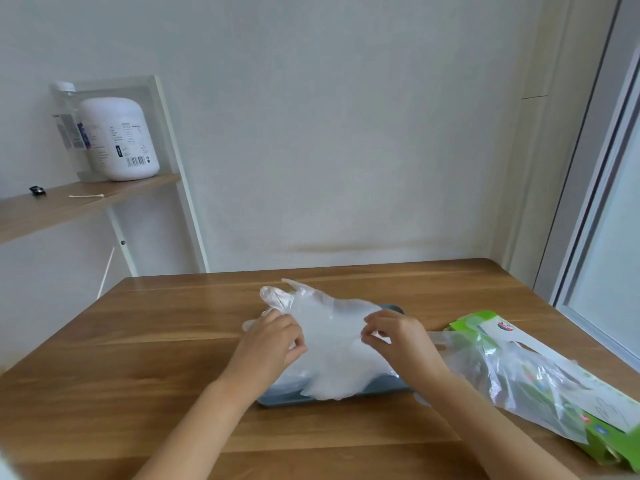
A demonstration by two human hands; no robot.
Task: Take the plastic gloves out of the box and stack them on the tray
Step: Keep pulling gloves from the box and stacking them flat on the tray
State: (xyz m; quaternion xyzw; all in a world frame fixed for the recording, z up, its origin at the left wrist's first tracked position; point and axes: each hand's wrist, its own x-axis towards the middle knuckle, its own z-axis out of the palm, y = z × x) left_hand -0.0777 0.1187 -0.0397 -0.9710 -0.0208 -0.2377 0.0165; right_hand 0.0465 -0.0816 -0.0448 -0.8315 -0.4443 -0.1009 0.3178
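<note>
A wooden table [138, 358] stands against a white wall [346, 133]. At the left, a wooden shelf [69, 207] on a white frame carries a big white jar [119, 140], with a clear bottle [66, 112] touching its left side. A cotton swab [86, 195] and a small black thing [37, 190] also lie there. A window frame [595, 202] is at the right.

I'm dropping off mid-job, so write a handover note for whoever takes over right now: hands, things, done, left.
Left hand: pinches the top glove at its left edge.
Right hand: pinches the same glove at its right edge.
Things: that glove lies spread over the blue tray; green box lies on the right, more gloves spilling from it.
Done: gloves on the tray, count unclear.
Left: lay this one flat, then move the rest over.
</note>
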